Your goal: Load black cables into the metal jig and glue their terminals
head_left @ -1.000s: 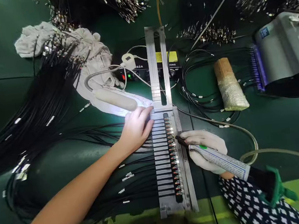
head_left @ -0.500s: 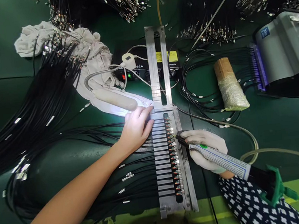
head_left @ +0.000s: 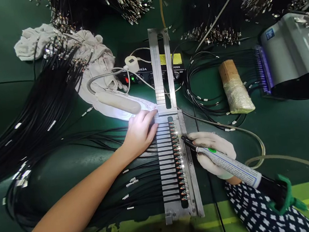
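My bare left hand [head_left: 141, 132] lies flat, fingers out, on the upper left part of a metal fixture [head_left: 194, 186] that clamps a row of black cables with red-tipped connectors [head_left: 178, 158]. My gloved right hand [head_left: 213, 152] grips a white pen-shaped dispenser [head_left: 227, 165] with a black nozzle. The nozzle tip sits at the connector row, near its upper part. A hose runs from the dispenser's green rear end [head_left: 284, 194].
Black cable bundles [head_left: 40, 118] fan out to the left and along the back. A gooseneck lamp [head_left: 118, 101] lights the fixture over white cloth [head_left: 91, 48]. A black control box [head_left: 144, 74], a wrapped roll [head_left: 235, 88] and a grey machine [head_left: 289, 52] stand behind and right.
The dispenser tip has crept slightly up the connector row. The left hand has stayed in place.
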`<state>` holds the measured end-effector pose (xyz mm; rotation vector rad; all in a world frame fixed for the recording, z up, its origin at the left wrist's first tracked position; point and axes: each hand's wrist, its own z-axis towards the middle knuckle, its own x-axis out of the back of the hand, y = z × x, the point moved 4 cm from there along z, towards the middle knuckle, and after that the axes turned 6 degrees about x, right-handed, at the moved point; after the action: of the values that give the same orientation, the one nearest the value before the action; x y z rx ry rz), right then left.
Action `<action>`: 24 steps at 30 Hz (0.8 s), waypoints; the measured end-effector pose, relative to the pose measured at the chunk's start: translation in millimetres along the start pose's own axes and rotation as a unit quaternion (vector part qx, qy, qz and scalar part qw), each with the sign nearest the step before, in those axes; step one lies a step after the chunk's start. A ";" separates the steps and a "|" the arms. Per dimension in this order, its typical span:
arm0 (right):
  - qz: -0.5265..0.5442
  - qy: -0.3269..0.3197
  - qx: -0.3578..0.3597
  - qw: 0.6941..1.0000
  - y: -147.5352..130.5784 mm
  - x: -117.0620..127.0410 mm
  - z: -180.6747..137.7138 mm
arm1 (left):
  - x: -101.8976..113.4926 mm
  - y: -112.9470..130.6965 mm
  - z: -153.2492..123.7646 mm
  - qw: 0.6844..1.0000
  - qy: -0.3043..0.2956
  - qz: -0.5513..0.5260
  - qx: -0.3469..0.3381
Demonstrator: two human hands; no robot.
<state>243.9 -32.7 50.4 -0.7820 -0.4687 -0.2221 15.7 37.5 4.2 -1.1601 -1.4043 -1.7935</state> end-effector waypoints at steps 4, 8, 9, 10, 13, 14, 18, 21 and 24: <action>-0.003 -0.012 -0.004 1.000 -7.4 1.5 -2.5 | -0.1 0.1 0.1 1.000 -0.002 0.000 -0.003; -0.005 -0.027 -0.004 1.000 -9.0 -1.7 -3.5 | 0.0 -0.3 0.0 1.000 -0.002 0.000 -0.002; -0.005 -0.028 -0.006 1.000 -8.2 -2.3 -3.4 | 0.0 -0.4 0.0 1.000 -0.003 -0.001 -0.001; -0.004 -0.026 -0.009 1.000 -7.2 -2.8 -3.3 | 0.1 -0.4 0.0 1.000 -0.003 -0.001 0.000; 0.000 -0.022 -0.014 1.000 -4.8 -3.4 -2.7 | 0.3 -0.2 -0.1 1.000 -0.006 -0.003 0.001; 0.000 -0.021 -0.015 1.000 -4.4 -3.4 -2.6 | 0.4 -0.1 0.0 1.000 -0.006 -0.004 0.001; 0.000 -0.021 -0.014 1.000 -3.7 -3.3 -3.2 | 0.7 0.2 0.0 1.000 -0.004 -0.004 -0.001; 0.003 -0.024 -0.008 1.000 -3.8 -3.7 -4.4 | 0.5 -0.1 -0.1 1.000 -0.005 -0.003 -0.002; 0.006 -0.021 -0.002 1.000 -3.7 -3.5 -5.5 | 0.3 -0.3 -0.1 1.000 -0.005 -0.001 -0.003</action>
<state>241.3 -39.2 47.6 -0.7954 -0.5021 -0.1954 15.3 37.5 4.3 -1.1728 -1.4081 -1.7974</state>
